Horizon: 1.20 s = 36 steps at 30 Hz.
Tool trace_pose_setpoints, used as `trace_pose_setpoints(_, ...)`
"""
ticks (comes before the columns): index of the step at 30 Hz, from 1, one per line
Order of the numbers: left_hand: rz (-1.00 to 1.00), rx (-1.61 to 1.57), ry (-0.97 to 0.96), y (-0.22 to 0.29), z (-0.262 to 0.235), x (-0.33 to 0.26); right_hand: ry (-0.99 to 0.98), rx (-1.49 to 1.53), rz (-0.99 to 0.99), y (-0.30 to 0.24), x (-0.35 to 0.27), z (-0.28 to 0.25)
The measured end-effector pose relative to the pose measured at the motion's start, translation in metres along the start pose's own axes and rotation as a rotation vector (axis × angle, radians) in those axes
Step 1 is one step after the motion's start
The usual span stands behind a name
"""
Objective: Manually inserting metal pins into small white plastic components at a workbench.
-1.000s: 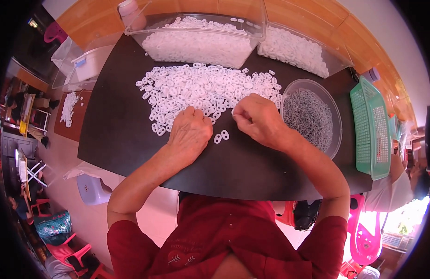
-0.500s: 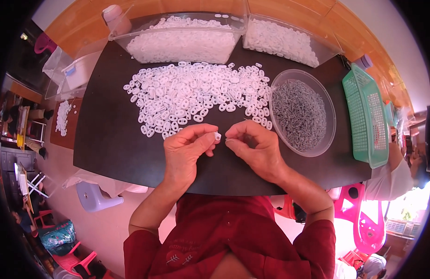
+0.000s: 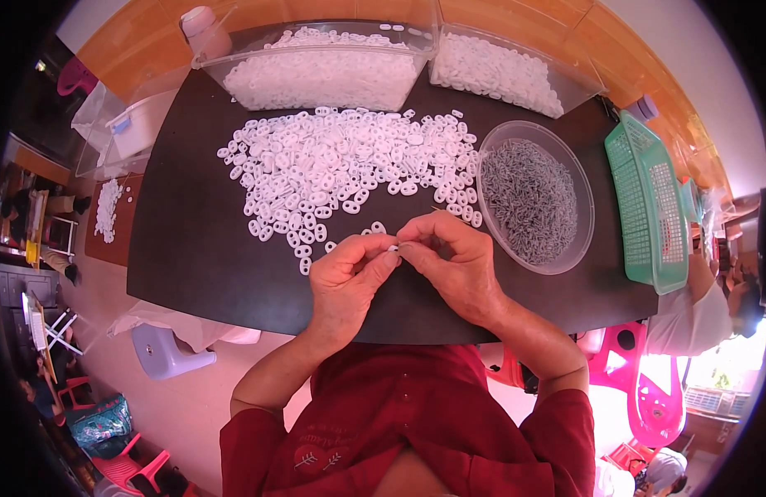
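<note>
White plastic rings (image 3: 341, 170) lay heaped on the dark table (image 3: 192, 248), and I judged it best that my left hand (image 3: 345, 286) and right hand (image 3: 453, 265), fingertips pinched on one small white ring (image 3: 393, 247) just above the near edge, stayed braced close together.

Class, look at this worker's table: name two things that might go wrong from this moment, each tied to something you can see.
1. Both hands, left hand and right hand, pinch one small white piece above the dark table; it might slip and drop.
2. The pile of white pieces spreads loosely beside the clear bowl of grey metal parts; a sweeping wrist could scatter or mix them.
</note>
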<state>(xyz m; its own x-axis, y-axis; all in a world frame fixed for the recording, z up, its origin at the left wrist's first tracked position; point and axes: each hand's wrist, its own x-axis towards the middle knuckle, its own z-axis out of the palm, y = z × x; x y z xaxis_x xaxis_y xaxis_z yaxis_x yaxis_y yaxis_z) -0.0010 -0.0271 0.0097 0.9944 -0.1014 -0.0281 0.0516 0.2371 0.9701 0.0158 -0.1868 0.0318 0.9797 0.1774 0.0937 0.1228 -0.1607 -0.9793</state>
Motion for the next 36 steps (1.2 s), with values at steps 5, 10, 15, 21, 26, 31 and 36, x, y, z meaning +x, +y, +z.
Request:
trace_pose_setpoints(5,-0.128,-0.194,-0.023,-0.005,-0.006,0.004,-0.087,-0.097,-0.128,0.003,0.002,-0.014)
trace_pose_setpoints(10,-0.17,-0.246,-0.032,-0.009,-0.002,0.001,-0.085,0.083,0.124,0.0,-0.004,-0.009)
trace_pose_setpoints(15,-0.155,-0.244,-0.023,-0.01,0.001,0.0,-0.045,0.039,0.133,0.001,-0.005,-0.007)
trace_pose_setpoints(21,-0.141,-0.235,-0.009,-0.012,0.001,-0.002,-0.031,-0.032,0.074,0.003,-0.006,-0.005)
trace_pose_setpoints(26,-0.123,-0.179,-0.043,-0.013,-0.001,-0.005,-0.035,-0.071,0.051,0.003,-0.007,-0.004)
trace_pose_setpoints(31,-0.092,-0.174,-0.03,-0.013,0.001,-0.006,-0.02,-0.118,0.014,0.004,-0.006,-0.003)
trace_pose_setpoints(36,-0.045,-0.185,0.019,-0.013,0.006,-0.006,-0.02,-0.066,0.047,0.008,-0.007,-0.002)
